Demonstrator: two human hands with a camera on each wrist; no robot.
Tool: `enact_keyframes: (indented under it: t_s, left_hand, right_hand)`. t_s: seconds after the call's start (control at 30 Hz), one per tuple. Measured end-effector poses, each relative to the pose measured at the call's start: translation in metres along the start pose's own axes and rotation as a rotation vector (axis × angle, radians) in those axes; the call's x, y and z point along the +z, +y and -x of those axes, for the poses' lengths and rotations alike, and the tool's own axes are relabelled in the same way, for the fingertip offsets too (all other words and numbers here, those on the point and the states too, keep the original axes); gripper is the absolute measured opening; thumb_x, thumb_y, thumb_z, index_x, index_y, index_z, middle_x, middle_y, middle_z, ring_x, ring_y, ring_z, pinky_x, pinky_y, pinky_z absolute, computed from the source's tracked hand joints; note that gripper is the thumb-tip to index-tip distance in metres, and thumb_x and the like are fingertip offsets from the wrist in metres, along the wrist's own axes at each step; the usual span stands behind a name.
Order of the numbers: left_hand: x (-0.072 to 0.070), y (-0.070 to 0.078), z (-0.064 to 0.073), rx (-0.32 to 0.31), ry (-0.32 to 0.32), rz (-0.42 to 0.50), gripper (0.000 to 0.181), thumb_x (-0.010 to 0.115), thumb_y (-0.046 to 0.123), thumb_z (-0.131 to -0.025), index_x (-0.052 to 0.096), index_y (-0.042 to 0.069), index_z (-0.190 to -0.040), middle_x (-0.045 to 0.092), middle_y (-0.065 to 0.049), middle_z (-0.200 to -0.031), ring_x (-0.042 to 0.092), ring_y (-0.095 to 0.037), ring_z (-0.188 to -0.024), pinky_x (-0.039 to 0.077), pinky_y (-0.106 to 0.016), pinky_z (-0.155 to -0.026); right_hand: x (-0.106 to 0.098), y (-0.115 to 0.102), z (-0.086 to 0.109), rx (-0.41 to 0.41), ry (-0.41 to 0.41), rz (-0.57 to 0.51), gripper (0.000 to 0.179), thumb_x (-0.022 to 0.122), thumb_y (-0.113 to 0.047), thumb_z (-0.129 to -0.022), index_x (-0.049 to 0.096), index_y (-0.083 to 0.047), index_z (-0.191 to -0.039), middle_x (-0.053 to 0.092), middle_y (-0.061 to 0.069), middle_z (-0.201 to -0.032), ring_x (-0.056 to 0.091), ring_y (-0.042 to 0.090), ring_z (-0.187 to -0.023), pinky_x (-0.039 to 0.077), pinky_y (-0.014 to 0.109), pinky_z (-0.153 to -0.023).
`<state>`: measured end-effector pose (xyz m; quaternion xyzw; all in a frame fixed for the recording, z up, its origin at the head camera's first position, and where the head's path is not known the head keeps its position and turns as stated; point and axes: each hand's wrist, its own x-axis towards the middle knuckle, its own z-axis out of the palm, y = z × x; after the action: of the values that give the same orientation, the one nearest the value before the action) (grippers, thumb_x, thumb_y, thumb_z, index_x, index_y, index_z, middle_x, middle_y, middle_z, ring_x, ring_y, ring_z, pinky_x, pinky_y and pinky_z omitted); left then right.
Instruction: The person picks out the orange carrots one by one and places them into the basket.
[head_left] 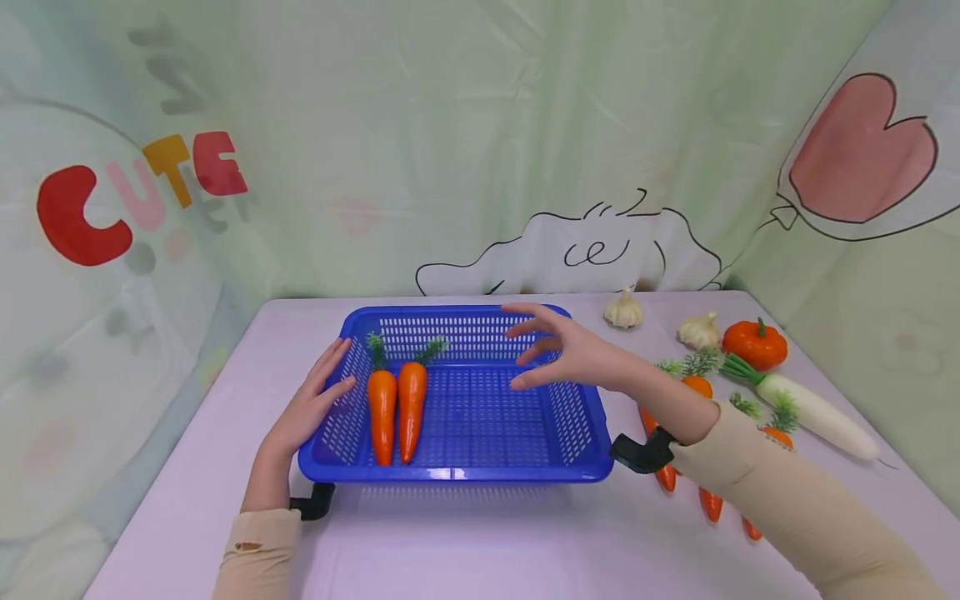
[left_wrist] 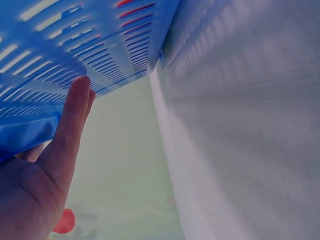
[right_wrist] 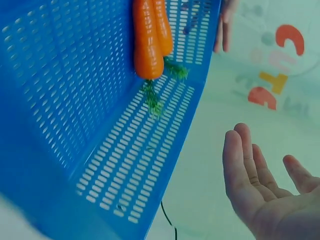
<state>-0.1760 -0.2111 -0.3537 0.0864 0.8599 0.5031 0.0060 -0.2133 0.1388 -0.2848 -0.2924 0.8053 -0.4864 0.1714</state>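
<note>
Basket (head_left: pixel 450 475), blue, on the table (head_left: pixel 450 550); two carrots (head_left: pixel 382 412) inside, by its left wall.
Your left hand (head_left: pixel 307 412) lies loose at the left rim; only the left wrist view shows a straight finger along the wall's outer face. Your right hand (head_left: pixel 566 354), fingers spread, holds nothing above the right side. Head view only: two garlics (head_left: pixel 623 310), pumpkin (head_left: pixel 753 345), radish (head_left: pixel 817 412) toward the table's right edge.
</note>
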Motion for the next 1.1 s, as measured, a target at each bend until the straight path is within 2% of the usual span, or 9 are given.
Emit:
enact_keyframes:
  t_s: [0.3,0.63,0.73,0.9,1.1]
  left_hand:
    - [0.000,0.003,0.002,-0.001,0.003,0.005,0.057,0.041,0.016,-0.095,0.019,0.007,-0.146,0.005,-0.016,-0.152,0.002,-0.039,-0.137,0.006,-0.070,-0.098]
    - [0.000,0.002,0.000,0.001,-0.002,0.007,0.058,0.042,0.016,-0.094,0.018,0.007,-0.146,0.004,-0.017,-0.152,0.003,-0.040,-0.136,0.007,-0.071,-0.097]
    - [-0.001,-0.009,-0.004,0.000,-0.004,0.008,0.059,0.043,0.018,-0.094,0.017,0.010,-0.147,0.004,-0.014,-0.152,0.003,-0.040,-0.136,0.007,-0.072,-0.096]
    - [0.000,-0.034,-0.014,0.001,0.005,-0.013,0.059,0.044,0.026,-0.094,0.018,0.022,-0.147,0.005,-0.006,-0.153,0.004,-0.035,-0.138,0.009,-0.071,-0.097]
    - [0.001,-0.040,-0.015,0.019,0.024,-0.015,0.060,0.045,0.032,-0.094,0.019,0.024,-0.147,0.006,-0.005,-0.153,0.005,-0.035,-0.138,0.010,-0.072,-0.096]
  right_hand:
    - [-0.012,0.006,0.026,-0.019,0.063,0.023,0.085,0.076,-0.018,-0.075,0.025,-0.018,-0.143,0.042,0.017,-0.132,0.054,0.032,-0.104,0.052,0.039,-0.078]
    - [-0.022,0.010,0.048,-0.008,0.148,0.085,0.086,0.076,-0.016,-0.075,0.024,-0.018,-0.144,0.042,0.019,-0.132,0.055,0.033,-0.105,0.050,0.045,-0.082]
    - [-0.023,0.009,0.055,0.000,0.169,0.104,0.087,0.075,-0.016,-0.075,0.022,-0.018,-0.144,0.041,0.021,-0.133,0.054,0.037,-0.106,0.050,0.046,-0.082]
    - [-0.028,0.010,0.067,-0.005,0.228,0.146,0.088,0.076,-0.016,-0.075,0.023,-0.019,-0.145,0.042,0.020,-0.132,0.054,0.035,-0.106,0.050,0.046,-0.082]
    - [-0.034,0.014,0.080,-0.015,0.290,0.172,0.087,0.074,-0.012,-0.076,0.022,-0.018,-0.145,0.043,0.019,-0.132,0.054,0.034,-0.106,0.052,0.041,-0.080]
